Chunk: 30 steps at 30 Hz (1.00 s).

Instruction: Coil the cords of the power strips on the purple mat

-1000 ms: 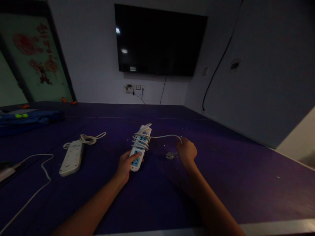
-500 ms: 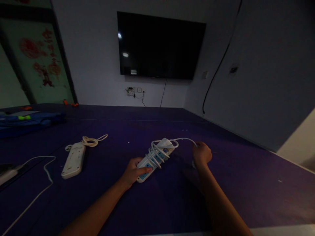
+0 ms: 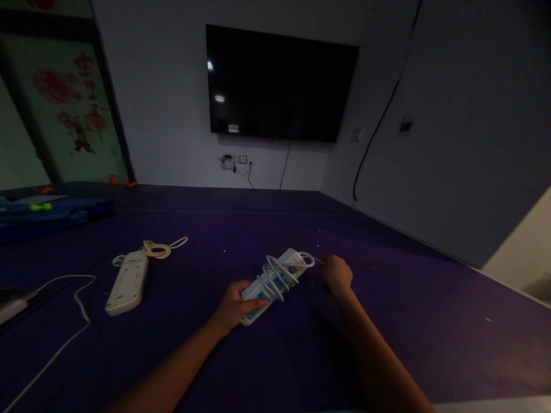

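Note:
My left hand [image 3: 236, 305] is closed around the near end of a white power strip [image 3: 255, 291] with blue socket faces, its thumb lying across the top. Several loops of white cord [image 3: 282, 279] are wound about the strip's middle and far end. From the far end the cord runs right to my right hand [image 3: 337, 273], whose fingers are closed on it. The fingertips of that hand are turned away from view. Left of my hands, a second white power strip [image 3: 128, 284] lies on the purple surface, its cream cord [image 3: 157, 250] bundled at the far end.
The purple surface [image 3: 206, 355] stretches to the walls. A thin white cable [image 3: 80, 298] lies at the left, and blue cloth [image 3: 81, 209] sits farther back. A television [image 3: 282, 83] hangs on the far wall. A dark cable [image 3: 379, 135] hangs down the right wall.
My right hand has moved left and slightly nearer, closer to the strip. The cord between it and the strip has become shorter. My left hand keeps its hold.

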Each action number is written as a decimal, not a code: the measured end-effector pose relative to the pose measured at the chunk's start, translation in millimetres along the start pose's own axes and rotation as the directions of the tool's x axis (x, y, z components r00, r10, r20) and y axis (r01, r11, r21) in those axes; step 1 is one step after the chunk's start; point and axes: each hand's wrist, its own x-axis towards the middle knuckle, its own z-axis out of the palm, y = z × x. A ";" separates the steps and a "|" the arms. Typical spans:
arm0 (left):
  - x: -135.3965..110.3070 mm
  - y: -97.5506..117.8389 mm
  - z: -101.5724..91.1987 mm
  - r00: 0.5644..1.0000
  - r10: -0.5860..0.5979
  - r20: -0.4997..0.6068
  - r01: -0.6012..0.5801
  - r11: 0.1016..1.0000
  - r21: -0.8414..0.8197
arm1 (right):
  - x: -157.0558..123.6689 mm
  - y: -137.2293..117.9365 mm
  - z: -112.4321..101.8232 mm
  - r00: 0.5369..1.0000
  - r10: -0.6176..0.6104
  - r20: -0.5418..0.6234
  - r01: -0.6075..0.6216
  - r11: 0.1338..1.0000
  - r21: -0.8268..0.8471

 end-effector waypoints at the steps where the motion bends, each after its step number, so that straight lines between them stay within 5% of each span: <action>1: 0.4 -1.0 -0.1 1.000 0.006 -0.002 -0.006 1.000 0.013 | -0.2 -0.1 1.3 1.000 -0.009 0.004 0.009 1.000 0.002; 9: 5.0 -9.0 -2.6 0.989 0.146 0.008 -0.145 0.968 0.205 | -2.1 -4.5 -0.9 0.996 0.003 -0.093 0.001 0.999 0.052; 13: 3.4 -7.6 -3.4 0.971 0.237 0.030 -0.228 0.886 0.404 | -7.3 -14.7 -8.1 0.963 0.032 -0.267 0.013 0.986 0.166; 18: -5.5 2.3 -0.5 0.955 0.280 0.093 -0.242 0.562 0.791 | -25.3 -38.4 -13.6 0.890 -0.218 -0.400 0.374 0.851 0.368; 23: -11.0 7.7 2.7 0.910 0.370 0.188 -0.305 0.289 0.908 | -51.3 -63.3 -20.1 0.786 -0.492 -0.373 0.606 0.734 0.308; 27: -11.1 8.3 0.7 0.905 0.376 0.197 -0.298 0.232 0.926 | -61.4 -73.6 -15.0 0.848 -0.467 -0.249 0.529 0.737 0.419; 30: -10.5 8.5 -0.8 0.915 0.367 0.170 -0.264 0.224 0.938 | -60.2 -74.7 -5.9 0.918 -0.363 -0.160 0.374 0.659 0.652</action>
